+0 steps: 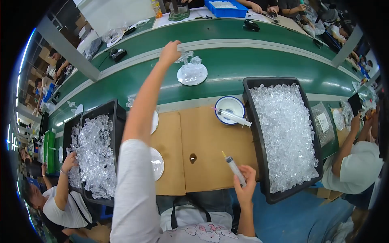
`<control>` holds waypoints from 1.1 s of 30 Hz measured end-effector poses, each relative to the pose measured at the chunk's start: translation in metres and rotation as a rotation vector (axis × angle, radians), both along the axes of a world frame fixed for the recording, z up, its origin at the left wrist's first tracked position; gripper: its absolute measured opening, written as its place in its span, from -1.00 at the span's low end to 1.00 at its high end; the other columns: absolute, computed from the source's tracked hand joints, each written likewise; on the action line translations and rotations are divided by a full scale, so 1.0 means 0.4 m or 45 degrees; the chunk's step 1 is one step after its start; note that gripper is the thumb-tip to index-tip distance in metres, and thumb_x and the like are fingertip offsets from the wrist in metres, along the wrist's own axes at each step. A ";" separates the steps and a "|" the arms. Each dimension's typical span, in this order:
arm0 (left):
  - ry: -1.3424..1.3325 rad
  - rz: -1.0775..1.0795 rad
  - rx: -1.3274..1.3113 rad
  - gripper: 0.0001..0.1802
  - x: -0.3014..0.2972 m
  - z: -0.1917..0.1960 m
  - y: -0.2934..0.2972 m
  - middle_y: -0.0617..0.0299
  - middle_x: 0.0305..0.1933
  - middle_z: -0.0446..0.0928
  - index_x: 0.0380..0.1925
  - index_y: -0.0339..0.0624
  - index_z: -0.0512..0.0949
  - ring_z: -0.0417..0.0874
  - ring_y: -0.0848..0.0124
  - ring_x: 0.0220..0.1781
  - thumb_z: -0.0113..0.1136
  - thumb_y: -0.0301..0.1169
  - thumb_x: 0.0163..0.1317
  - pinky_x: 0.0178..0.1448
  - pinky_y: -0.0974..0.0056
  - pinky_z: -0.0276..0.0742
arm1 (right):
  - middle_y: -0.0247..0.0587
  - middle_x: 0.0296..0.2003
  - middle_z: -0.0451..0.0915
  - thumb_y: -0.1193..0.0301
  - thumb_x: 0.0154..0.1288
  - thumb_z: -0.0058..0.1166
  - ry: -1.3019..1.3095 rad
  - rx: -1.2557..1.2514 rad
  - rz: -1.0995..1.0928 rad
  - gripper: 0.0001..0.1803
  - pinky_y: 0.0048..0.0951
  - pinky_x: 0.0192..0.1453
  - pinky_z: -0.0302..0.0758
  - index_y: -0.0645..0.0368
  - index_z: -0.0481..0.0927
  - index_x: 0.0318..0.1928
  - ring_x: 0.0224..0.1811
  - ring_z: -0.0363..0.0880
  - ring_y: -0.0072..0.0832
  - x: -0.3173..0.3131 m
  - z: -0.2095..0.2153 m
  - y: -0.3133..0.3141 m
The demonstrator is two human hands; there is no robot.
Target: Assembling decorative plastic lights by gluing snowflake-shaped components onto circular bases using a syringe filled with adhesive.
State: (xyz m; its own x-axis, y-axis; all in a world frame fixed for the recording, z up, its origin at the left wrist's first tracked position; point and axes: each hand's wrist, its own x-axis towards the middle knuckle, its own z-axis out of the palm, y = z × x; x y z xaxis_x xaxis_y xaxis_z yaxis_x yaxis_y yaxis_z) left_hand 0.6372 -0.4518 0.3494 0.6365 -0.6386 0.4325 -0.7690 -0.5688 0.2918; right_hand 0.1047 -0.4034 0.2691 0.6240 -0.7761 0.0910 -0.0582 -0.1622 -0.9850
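My left hand [169, 52] reaches far out over the green conveyor belt. Its fingers are bent together beside small clear plastic parts [187, 56]; whether it grips one is hard to see. Those parts are on or just above a white disc [192, 75] on the belt. Low on the right, my right hand [246, 184] is closed around a clear syringe [236, 171], whose yellowish tip points up and left. A second syringe [233, 116] with a pink tip lies across a white, blue-rimmed bowl [219, 118]. A small dark spot [193, 158] marks the cardboard [214, 141] before me.
Black bins of clear plastic pieces flank the cardboard: one on the right [263, 162], others on the left [117, 109]. White discs [157, 164] lie partly behind my left arm. A co-worker [60, 202] sits left, another [358, 162] right. A blue tray [227, 11] stands across the belt.
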 end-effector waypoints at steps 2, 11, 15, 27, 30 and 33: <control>-0.121 -0.306 0.286 -0.59 -0.090 0.085 0.053 -0.01 -0.06 0.56 -0.05 -0.15 0.53 0.54 0.02 0.03 0.21 -0.33 0.05 0.15 0.09 0.43 | -0.04 -0.17 0.57 0.60 0.16 0.12 0.021 0.019 -0.058 -0.59 -0.43 -0.05 0.48 0.31 0.36 0.03 -0.14 0.59 -0.38 -0.007 -0.007 0.001; 0.185 -0.419 1.017 -0.47 -0.621 0.245 0.688 0.10 -0.15 0.52 -0.01 -0.18 0.48 0.56 0.13 -0.09 0.30 -0.18 0.03 -0.07 0.10 0.48 | -0.03 -0.07 0.47 0.63 0.20 0.02 -0.085 -0.059 0.082 -0.56 -0.40 0.08 0.39 0.29 0.29 0.11 -0.03 0.50 -0.39 0.009 -0.002 -0.016; 0.215 -0.198 0.668 -0.47 -0.656 0.171 0.762 0.08 -0.03 0.48 0.05 -0.16 0.44 0.54 0.07 -0.03 0.30 -0.36 0.03 -0.01 0.12 0.49 | -0.01 -0.06 0.48 0.63 0.21 0.01 0.058 -0.190 0.139 -0.58 -0.36 0.08 0.40 0.28 0.31 0.10 -0.01 0.50 -0.36 0.081 0.040 0.004; 0.425 -0.184 0.321 -0.68 -0.592 0.078 0.782 -0.03 -0.20 0.60 -0.08 -0.16 0.48 0.60 -0.01 -0.19 0.18 -0.49 0.12 -0.16 0.08 0.52 | -0.16 -0.06 0.56 0.22 0.05 0.29 0.074 -0.843 0.636 -0.53 -0.23 0.07 0.37 0.11 0.54 -0.03 -0.05 0.52 -0.20 0.360 0.128 0.132; 0.442 -0.157 0.319 -0.74 -0.590 0.075 0.787 -0.03 -0.24 0.59 -0.16 -0.19 0.49 0.60 -0.01 -0.23 0.18 -0.49 0.11 -0.20 0.08 0.51 | -0.23 -0.11 0.60 0.17 0.04 0.31 0.001 -0.895 0.797 -0.55 -0.27 0.02 0.39 0.08 0.57 -0.07 -0.09 0.55 -0.26 0.456 0.120 0.194; 0.421 -0.185 0.351 -0.80 -0.581 0.065 0.788 -0.01 -0.32 0.58 -0.24 -0.22 0.48 0.59 -0.01 -0.29 0.18 -0.49 0.10 -0.24 0.06 0.50 | -0.31 -0.17 0.63 0.16 0.06 0.29 0.019 -0.931 0.884 -0.62 -0.31 -0.02 0.39 0.06 0.61 -0.14 -0.13 0.57 -0.33 0.492 0.096 0.205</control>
